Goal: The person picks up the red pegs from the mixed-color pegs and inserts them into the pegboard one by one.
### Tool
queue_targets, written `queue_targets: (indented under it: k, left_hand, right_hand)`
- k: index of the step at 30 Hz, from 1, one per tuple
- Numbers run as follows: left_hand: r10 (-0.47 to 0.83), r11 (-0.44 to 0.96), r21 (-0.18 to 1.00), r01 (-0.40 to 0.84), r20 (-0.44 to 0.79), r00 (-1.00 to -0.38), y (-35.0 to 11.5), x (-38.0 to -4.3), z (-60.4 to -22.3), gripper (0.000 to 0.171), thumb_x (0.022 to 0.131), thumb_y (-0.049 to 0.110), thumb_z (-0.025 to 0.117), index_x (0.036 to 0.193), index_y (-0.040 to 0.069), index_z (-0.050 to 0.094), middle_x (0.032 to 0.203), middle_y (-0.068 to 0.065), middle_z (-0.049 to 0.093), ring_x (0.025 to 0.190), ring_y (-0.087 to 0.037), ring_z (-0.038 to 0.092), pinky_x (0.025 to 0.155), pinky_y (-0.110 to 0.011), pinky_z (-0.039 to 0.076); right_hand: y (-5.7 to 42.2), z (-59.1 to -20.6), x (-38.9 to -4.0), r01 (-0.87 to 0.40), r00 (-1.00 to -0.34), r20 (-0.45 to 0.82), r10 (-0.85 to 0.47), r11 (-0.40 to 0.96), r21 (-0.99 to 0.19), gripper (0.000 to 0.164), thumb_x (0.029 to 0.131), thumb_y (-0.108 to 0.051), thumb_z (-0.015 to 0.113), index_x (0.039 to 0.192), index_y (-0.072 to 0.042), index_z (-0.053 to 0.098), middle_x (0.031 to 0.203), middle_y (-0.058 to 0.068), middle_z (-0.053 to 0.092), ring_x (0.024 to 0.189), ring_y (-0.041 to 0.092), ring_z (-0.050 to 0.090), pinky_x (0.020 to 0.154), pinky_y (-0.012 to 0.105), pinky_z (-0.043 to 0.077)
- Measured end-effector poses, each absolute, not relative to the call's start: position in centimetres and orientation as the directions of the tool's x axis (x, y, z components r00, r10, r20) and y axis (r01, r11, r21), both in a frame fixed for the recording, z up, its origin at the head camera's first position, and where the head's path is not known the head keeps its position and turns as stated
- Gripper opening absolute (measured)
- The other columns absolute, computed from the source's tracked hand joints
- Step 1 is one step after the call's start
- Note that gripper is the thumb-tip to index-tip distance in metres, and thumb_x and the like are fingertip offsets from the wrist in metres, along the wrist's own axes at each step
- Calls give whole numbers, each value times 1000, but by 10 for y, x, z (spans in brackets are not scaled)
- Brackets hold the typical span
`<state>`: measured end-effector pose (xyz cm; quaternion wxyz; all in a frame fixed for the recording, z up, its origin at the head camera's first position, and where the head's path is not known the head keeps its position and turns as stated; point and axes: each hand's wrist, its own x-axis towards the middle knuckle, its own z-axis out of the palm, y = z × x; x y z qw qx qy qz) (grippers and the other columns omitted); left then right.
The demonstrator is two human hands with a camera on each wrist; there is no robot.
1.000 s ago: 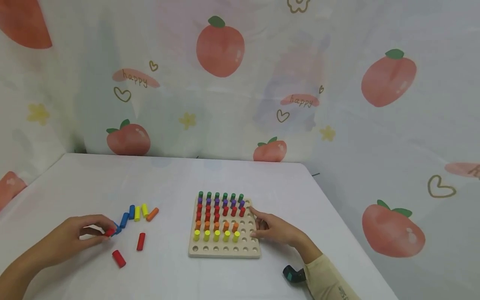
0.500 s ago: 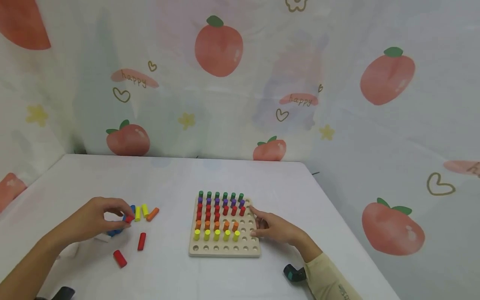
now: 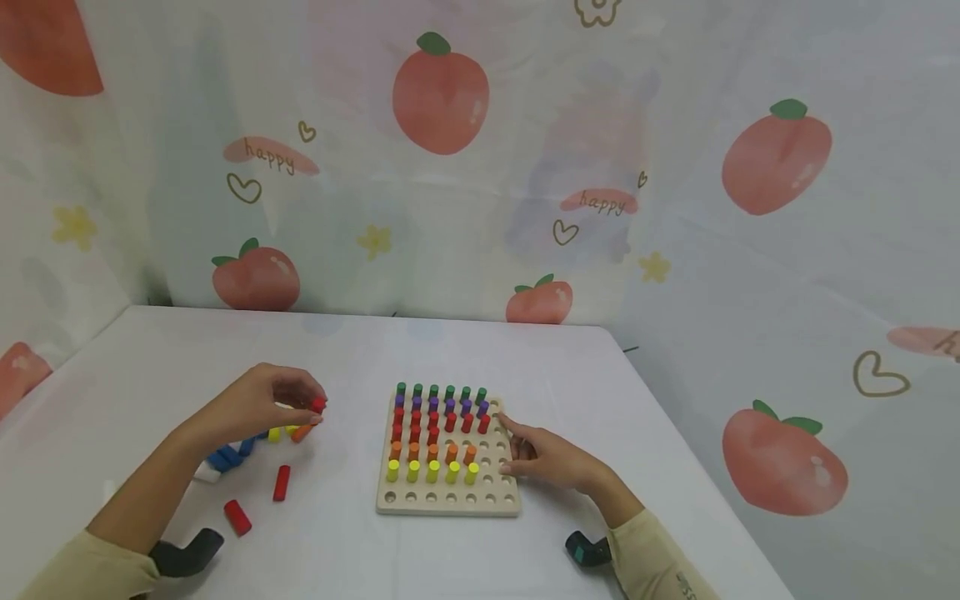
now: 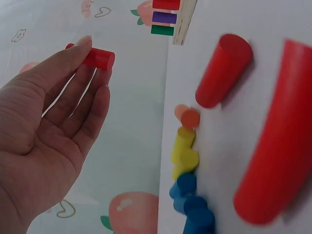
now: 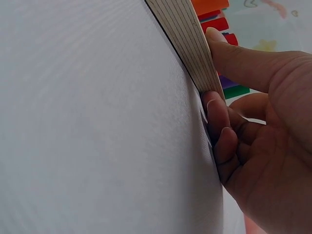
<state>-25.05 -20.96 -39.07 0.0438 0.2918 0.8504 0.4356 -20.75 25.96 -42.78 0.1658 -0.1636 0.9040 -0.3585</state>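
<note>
My left hand (image 3: 258,404) pinches a red peg (image 4: 102,58) between thumb and fingertips, raised above the table left of the pegboard (image 3: 431,508). The peg lies roughly level in the left wrist view. At the board's right edge, my right hand (image 3: 551,458) grips the wood, its thumb on the top face and the other fingers curled low against the side, as the right wrist view shows. Green, purple, red, orange and yellow pegs stand in rows on the board. The front row and the holes on the right side are bare.
Two loose red pegs (image 3: 281,483) lie in front of the left forearm. Blue pegs (image 4: 197,214), yellow pegs (image 4: 184,141) and an orange peg (image 4: 187,116) lie behind them, partly covered by the left hand in the head view. A patterned cloth (image 3: 465,208) hangs behind the table.
My left hand has lifted the red peg from beside the blue pegs and carried it right and away from me, over the yellow and orange pegs. My right hand has stayed at the board.
</note>
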Motion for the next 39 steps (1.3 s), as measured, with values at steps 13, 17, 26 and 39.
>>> queue_targets:
  k: [13, 17, 26, 39]
  left_hand:
    - [550, 418, 795, 440, 164, -819, -177, -259, -384, 21, 88, 15, 85, 106, 11, 75, 95, 2, 72, 90, -19, 70, 81, -29, 59]
    - [562, 409, 798, 443, 162, -811, -168, -260, -384, 20, 89, 15, 84, 107, 13, 76, 97, 2, 73, 92, -19, 70, 83, -30, 58]
    - [589, 372, 826, 425, 143, -795, -143, -265, -385, 23, 88, 12, 84, 110, 10, 76, 99, 0, 73, 92, -20, 70, 84, -33, 59]
    - [590, 378, 832, 405, 121, -799, -111, -264, -390, 23, 89, 13, 83, 111, 8, 77, 100, 3, 73, 96, -20, 69, 86, -36, 59]
  right_hand:
    - [259, -427, -207, -177, -885, -190, -424, 685, -707, 83, 97, -30, 76, 163, -9, 30, 98, 2, 56, 83, 19, 50, 67, 28, 41]
    - [259, -427, -206, -178, -885, -186, -427, 680, -712, 83, 97, -30, 76, 163, -9, 30, 98, 3, 56, 83, 19, 50, 67, 28, 41]
    - [260, -427, -207, -183, -885, -184, -428, 682, -708, 83, 97, -30, 76, 163, -10, 31, 98, 3, 56, 83, 19, 50, 67, 28, 41]
    - [260, -427, -206, -182, -888, -181, -424, 683, -707, 83, 96, -31, 77, 162, -10, 32, 98, 3, 56, 83, 19, 51, 67, 28, 42]
